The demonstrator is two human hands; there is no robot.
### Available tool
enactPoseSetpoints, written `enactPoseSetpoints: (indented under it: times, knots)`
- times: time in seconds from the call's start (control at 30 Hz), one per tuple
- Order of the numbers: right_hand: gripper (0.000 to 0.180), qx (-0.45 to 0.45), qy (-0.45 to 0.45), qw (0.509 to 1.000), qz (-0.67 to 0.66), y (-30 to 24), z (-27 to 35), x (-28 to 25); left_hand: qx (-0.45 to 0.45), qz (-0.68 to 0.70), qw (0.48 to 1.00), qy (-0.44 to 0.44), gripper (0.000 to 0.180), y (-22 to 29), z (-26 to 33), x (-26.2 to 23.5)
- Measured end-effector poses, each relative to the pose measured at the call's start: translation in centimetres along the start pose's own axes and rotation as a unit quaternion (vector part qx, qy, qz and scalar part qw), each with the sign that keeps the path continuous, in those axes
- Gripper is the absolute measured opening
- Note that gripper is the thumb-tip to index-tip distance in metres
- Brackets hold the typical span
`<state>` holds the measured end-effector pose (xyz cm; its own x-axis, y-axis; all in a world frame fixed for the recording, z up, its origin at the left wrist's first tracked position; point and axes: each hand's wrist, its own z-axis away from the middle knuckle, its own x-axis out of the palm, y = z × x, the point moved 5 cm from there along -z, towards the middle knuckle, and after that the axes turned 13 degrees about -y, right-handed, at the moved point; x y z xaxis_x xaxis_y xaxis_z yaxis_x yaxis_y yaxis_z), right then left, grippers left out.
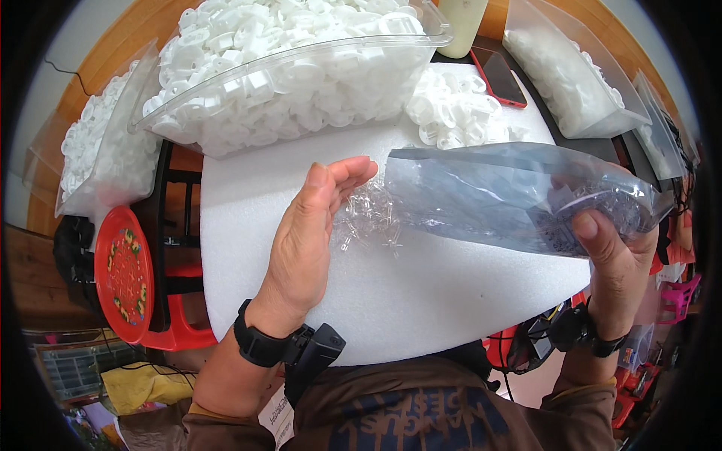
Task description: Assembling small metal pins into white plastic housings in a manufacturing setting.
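My right hand (613, 259) grips the bottom end of a translucent grey-blue plastic bag (466, 188), thumb on top. Small pieces show in a bunch through the bag near that hand. Its mouth points left over the white foam sheet (406, 316). There, a loose heap of small clear plastic parts (368, 218) lies on the foam. My left hand (304, 233) stands on edge just left of the heap, fingers stretched and slightly curved, with nothing gripped. Whether its fingers touch the clear parts I cannot tell. Dark straps with small devices circle both wrists.
A big clear bin (293, 83) of white plastic parts stands at the back. A white pile (459, 109) lies beside it, near a red-edged phone (498, 77). More filled bins flank the table at left (113, 135) and right (568, 75). A red tray (124, 274) sits at left.
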<state>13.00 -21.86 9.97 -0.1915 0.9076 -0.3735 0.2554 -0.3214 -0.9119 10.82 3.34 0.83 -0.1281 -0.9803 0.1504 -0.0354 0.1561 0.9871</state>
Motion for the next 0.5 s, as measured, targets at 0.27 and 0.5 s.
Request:
enactPoseSetpoints:
  times: [0.27,0.5]
  knots:
    - [0.044,0.015,0.042,0.993,-0.113,2.4,1.4,-0.5,0.009,-0.028,1.0,0.0,0.061,0.0,0.2,0.1]
    - [0.052,-0.033,0.125,0.987,-0.097,3.0,2.9,-3.0,0.006,-0.023,1.0,0.004,0.057,-0.2,0.0,0.0]
